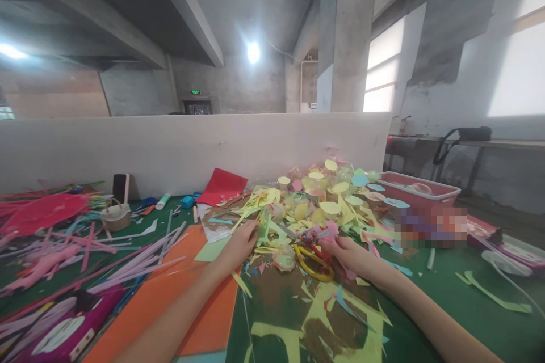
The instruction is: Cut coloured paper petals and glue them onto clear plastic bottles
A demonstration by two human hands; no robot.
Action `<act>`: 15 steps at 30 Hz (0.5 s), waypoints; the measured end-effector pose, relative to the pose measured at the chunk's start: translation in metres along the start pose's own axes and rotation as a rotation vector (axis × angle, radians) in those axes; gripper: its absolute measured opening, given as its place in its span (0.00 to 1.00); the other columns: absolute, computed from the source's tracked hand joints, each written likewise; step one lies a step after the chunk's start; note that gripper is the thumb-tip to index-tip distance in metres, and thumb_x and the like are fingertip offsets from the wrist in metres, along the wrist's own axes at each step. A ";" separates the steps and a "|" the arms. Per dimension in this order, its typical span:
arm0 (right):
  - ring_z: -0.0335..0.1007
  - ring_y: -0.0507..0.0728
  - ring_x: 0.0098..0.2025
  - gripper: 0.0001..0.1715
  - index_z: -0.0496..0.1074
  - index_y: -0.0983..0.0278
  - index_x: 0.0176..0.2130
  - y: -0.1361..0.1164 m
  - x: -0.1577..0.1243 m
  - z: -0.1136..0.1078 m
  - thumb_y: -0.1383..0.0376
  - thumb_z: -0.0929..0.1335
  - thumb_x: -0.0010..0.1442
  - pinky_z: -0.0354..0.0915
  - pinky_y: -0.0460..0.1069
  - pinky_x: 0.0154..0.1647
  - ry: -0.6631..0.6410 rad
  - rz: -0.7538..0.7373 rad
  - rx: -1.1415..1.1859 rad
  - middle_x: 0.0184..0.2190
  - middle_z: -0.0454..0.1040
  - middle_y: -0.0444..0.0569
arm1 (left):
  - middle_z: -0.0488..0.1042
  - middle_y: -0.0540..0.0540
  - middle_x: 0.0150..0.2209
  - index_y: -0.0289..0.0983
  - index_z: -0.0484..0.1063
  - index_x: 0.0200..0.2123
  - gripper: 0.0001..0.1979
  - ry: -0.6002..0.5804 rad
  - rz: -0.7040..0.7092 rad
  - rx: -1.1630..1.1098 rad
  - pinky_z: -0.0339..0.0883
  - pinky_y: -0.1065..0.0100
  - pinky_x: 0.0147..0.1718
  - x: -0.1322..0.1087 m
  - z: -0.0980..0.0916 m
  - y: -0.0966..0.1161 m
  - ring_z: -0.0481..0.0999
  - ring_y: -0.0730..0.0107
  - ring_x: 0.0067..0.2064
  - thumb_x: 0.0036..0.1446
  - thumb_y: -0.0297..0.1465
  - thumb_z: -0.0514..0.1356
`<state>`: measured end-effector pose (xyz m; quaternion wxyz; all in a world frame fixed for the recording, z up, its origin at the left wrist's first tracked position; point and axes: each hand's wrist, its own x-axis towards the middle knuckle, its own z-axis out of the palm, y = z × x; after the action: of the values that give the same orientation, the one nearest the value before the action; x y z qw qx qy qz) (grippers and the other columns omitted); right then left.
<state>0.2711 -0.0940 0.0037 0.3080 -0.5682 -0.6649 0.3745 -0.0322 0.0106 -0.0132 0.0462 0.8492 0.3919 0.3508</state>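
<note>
Just beyond the right hand (343,252), whose fingers are closed on a pink piece (327,231), a bright heap of cut paper (340,204) is spread. Yellow-handled scissors (319,276) are seen just to the left of that hand, blades pointed toward the left hand; whether they are gripped too cannot be told. By the left hand (243,243), paper scraps are met at the fingertips, which are partly hidden, so whether anything is pinched there cannot be told. Beneath the left forearm an orange sheet (210,306) is laid, and beyond that hand a red sheet (223,186) is leaned. Nearer than the right hand, yellow paper (368,334) with rounded cut-outs is scattered; farther right, a pink bin (421,198) is placed.
</note>
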 end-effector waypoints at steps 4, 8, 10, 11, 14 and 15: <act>0.59 0.50 0.13 0.33 0.61 0.62 0.19 0.000 0.000 0.000 0.41 0.59 0.61 0.56 0.44 0.18 -0.004 0.021 -0.020 0.08 0.61 0.41 | 0.74 0.45 0.41 0.39 0.68 0.42 0.11 -0.003 0.000 -0.001 0.66 0.63 0.44 0.001 0.000 0.001 0.73 0.63 0.45 0.59 0.25 0.49; 0.59 0.50 0.14 0.33 0.61 0.62 0.20 0.002 0.000 0.000 0.42 0.58 0.62 0.57 0.44 0.19 -0.026 0.004 -0.018 0.09 0.62 0.41 | 0.74 0.44 0.40 0.38 0.68 0.41 0.11 -0.003 -0.009 -0.006 0.66 0.63 0.43 0.001 -0.001 0.003 0.73 0.63 0.44 0.59 0.25 0.49; 0.59 0.50 0.14 0.31 0.60 0.62 0.21 0.004 0.002 -0.001 0.42 0.58 0.62 0.56 0.44 0.18 0.020 0.031 -0.023 0.10 0.63 0.41 | 0.73 0.45 0.40 0.39 0.68 0.41 0.11 -0.006 -0.014 -0.011 0.66 0.64 0.42 0.001 -0.002 0.005 0.73 0.63 0.43 0.59 0.26 0.49; 0.60 0.50 0.14 0.30 0.58 0.61 0.22 0.005 0.003 -0.002 0.42 0.59 0.62 0.56 0.45 0.18 0.057 0.046 -0.025 0.11 0.63 0.41 | 0.73 0.45 0.40 0.39 0.68 0.41 0.11 -0.009 -0.017 -0.013 0.65 0.65 0.41 0.000 -0.003 0.006 0.73 0.64 0.42 0.59 0.26 0.49; 0.62 0.50 0.16 0.26 0.58 0.61 0.26 0.009 0.008 -0.005 0.43 0.60 0.61 0.57 0.45 0.19 0.159 0.067 -0.001 0.15 0.66 0.40 | 0.74 0.46 0.38 0.39 0.68 0.40 0.10 -0.021 -0.029 -0.021 0.65 0.66 0.40 0.000 -0.005 0.008 0.74 0.65 0.40 0.60 0.27 0.48; 0.63 0.50 0.17 0.26 0.59 0.61 0.28 0.010 0.009 -0.007 0.43 0.60 0.61 0.57 0.45 0.19 0.184 0.076 0.003 0.16 0.66 0.40 | 0.74 0.47 0.37 0.39 0.68 0.40 0.10 -0.026 -0.036 -0.024 0.65 0.67 0.39 0.000 -0.005 0.009 0.74 0.65 0.39 0.60 0.28 0.48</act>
<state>0.2804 -0.0832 -0.0011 0.3542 -0.6246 -0.6111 0.3331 -0.0300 0.0036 -0.0063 0.0677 0.8460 0.4021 0.3435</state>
